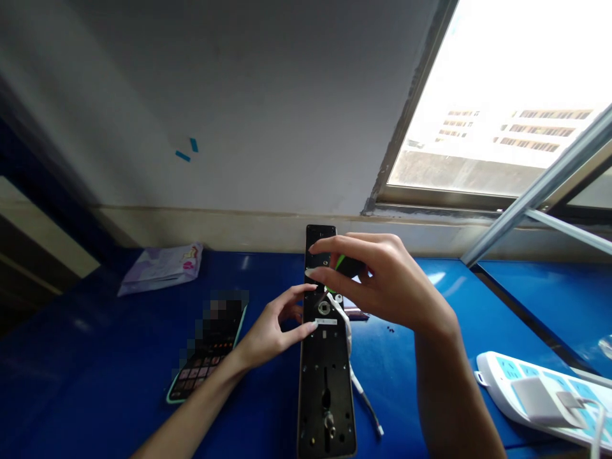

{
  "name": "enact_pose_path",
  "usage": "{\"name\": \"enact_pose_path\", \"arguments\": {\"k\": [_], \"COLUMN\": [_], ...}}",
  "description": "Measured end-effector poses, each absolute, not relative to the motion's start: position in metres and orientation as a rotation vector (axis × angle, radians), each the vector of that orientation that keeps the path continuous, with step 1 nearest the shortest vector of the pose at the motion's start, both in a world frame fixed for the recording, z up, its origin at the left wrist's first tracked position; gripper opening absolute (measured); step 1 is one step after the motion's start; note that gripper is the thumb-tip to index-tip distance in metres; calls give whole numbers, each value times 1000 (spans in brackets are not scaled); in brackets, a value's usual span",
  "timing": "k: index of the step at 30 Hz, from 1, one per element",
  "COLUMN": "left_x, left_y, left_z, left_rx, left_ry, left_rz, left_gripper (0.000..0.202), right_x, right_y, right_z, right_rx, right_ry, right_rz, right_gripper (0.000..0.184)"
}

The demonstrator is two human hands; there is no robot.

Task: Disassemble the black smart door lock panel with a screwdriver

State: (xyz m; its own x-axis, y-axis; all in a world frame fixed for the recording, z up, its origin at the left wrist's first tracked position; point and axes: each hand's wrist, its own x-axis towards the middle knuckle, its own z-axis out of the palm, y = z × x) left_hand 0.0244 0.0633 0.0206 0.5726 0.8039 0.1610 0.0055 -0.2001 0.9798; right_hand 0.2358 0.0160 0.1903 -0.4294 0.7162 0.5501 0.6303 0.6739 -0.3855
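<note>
Panel, long and black [313,357], lies on the blue table [268,414], its near end running below both hands; a metal spindle [329,424] stands there. Power strip [497,370] well to the right of the right hand, white charger [545,401] plugged in. Phone [208,354], screen lit, just left of the left hand, partly behind that forearm. Left hand [272,328]: thumb and forefinger spread wide, tips on the panel's face either side of a round fitting. White-wrapped cable [348,328] leaves the panel under the right hand and trails nearward. Right hand [382,274], above the panel's far half, closes its fingers round a green-and-black screwdriver [351,268], shaft angled down; cannot tell whether the tip touches. Dark specks [391,329] on the table just below the right wrist. Pale packet [162,269] beyond the left hand, leftward. Farther than both hands: wall [262,115], window [502,127] at right.
</note>
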Motion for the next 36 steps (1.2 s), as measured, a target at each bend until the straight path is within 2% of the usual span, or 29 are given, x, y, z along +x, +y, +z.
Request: {"name": "enact_pose_path", "arguments": {"k": [5, 10, 17, 19, 22, 26, 31, 33, 36], "left_x": [25, 25, 25, 25, 25, 25, 25, 25, 25], "left_y": [65, 64, 63, 64, 64, 64, 63, 63, 64], "left_z": [18, 21, 22, 21, 20, 21, 24, 23, 22], "left_rx": [1632, 1627, 1648, 1652, 1649, 1658, 1655, 1652, 1660], "left_ry": [717, 721, 711, 710, 724, 718, 718, 721, 716], "left_rz": [845, 833, 844, 848, 836, 836, 823, 816, 829], "left_gripper": [57, 61, 60, 60, 60, 60, 60, 60, 61], "right_x": [234, 237, 243, 242, 239, 236, 238, 241, 244], "right_y": [17, 15, 11, 12, 14, 17, 15, 13, 11], "right_z": [190, 192, 193, 193, 193, 191, 191, 192, 193], "right_rx": [-943, -953, -972, -999, -1058, -1019, -965, -977, -994], "right_ry": [-2206, -2229, -2244, -2243, -2188, -2175, -2212, -2218, -2234], "right_rz": [105, 204, 267, 232, 156, 125, 202, 226, 223], "right_gripper": [29, 20, 48, 44, 27, 28, 18, 25, 46]}}
